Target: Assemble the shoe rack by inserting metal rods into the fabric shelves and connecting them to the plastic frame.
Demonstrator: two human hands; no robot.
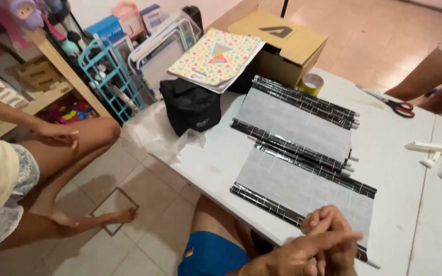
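Both hands [319, 240] are clasped together, holding nothing, at the near corner of the nearer grey sheet [303, 191] on the white counter [400, 153].

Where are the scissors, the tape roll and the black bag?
scissors [400, 107], head view, on the red handles.
tape roll [312, 83], head view, on its yellow rim.
black bag [190, 105], head view, on its front side.

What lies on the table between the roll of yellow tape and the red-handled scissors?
In the head view, nothing lies between the roll of yellow tape and the red-handled scissors: only bare white table. The grey panels with black rods lie nearer, outside that stretch.
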